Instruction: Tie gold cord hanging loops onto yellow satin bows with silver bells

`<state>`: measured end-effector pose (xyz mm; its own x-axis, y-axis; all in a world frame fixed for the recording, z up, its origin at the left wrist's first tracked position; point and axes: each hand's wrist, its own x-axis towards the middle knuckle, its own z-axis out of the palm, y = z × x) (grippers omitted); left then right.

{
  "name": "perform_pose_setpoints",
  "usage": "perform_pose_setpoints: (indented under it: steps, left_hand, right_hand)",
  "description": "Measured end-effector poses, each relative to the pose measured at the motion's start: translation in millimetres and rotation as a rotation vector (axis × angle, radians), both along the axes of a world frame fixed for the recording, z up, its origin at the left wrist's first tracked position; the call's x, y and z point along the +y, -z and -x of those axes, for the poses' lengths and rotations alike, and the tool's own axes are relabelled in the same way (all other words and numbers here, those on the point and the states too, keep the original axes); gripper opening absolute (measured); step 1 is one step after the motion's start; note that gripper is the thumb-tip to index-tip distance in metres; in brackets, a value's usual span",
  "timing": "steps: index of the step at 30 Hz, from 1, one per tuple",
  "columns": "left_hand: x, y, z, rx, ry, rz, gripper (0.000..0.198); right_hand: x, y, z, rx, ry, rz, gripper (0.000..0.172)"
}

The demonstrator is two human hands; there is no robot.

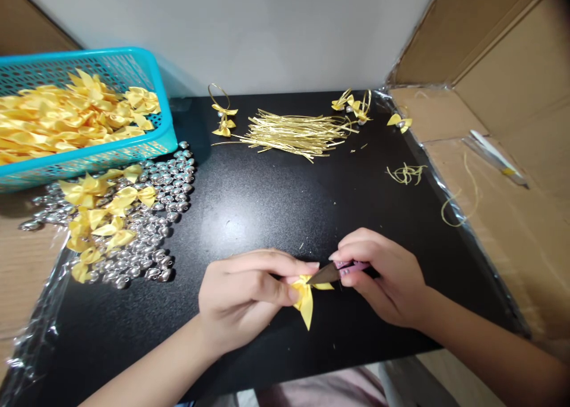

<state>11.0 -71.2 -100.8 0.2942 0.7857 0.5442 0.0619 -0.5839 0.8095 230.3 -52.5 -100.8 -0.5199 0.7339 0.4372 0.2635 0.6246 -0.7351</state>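
Near the front of the black board, my left hand (249, 288) pinches a yellow ribbon bow (305, 306) between thumb and fingers. My right hand (385, 276) is closed round a small pair of scissors or snips (327, 273) with dark pointed blades and pinkish-purple handles. The blade tip touches the middle of the bow, beside my left thumb. Whether a bead or tie sits at the bow's centre is hidden by the fingers and blades.
A turquoise basket (167, 119) of yellow bows stands at the back left. Before it lie silver beads (146, 241) and loose bows (118, 232). Gold twist ties (298, 134) lie at the back, trimmed bits (406, 174) at right. A white-handled cutter (499, 155) rests on cardboard.
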Motion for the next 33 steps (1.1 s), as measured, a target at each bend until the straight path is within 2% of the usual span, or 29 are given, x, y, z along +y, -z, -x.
perform_pose_setpoints:
  steps: [4, 10, 12, 17, 20, 24, 28, 33]
  left_hand:
    - [3.0, 1.4, 0.8, -0.034, 0.033, -0.028, 0.017]
    - [0.9, 2.4, -1.0, -0.076, 0.033, 0.042, 0.025]
    - [-0.1, 2.2, -3.1, -0.115, -0.006, 0.2, 0.024]
    - [7.8, 7.2, -3.4, -0.452, -0.204, 0.862, 0.016]
    - [15.4, 11.4, 1.0, -0.536, -0.31, 1.024, 0.021]
    - [19.4, 13.8, 5.5, -0.469, -0.313, 1.058, 0.025]
    - [21.5, 16.8, 6.2, -0.406, -0.321, 0.982, 0.026]
    - [25.4, 21.3, 5.4, -0.35, -0.323, 0.883, 0.028]
  right_hand:
    - [0.9, 1.5, -1.9, 0.047, 0.043, 0.004, 0.01]
    - [25.7, 19.0, -19.6, -0.039, 0.436, 0.003, 0.008]
    - [38.5, 26.8, -29.0, -0.136, 0.497, -0.039, 0.008]
    - [59.9, 41.1, -46.6, -0.327, 0.648, -0.203, 0.006]
    - [64.9, 47.8, -49.9, -0.353, 0.673, -0.222, 0.007]
    - [70.8, 57.1, -53.1, -0.348, 0.667, -0.176, 0.008]
    - [75.2, 64.4, -56.2, -0.301, 0.634, -0.116, 0.011]
    - [80.6, 73.2, -54.8, -0.248, 0.62, -0.135, 0.015]
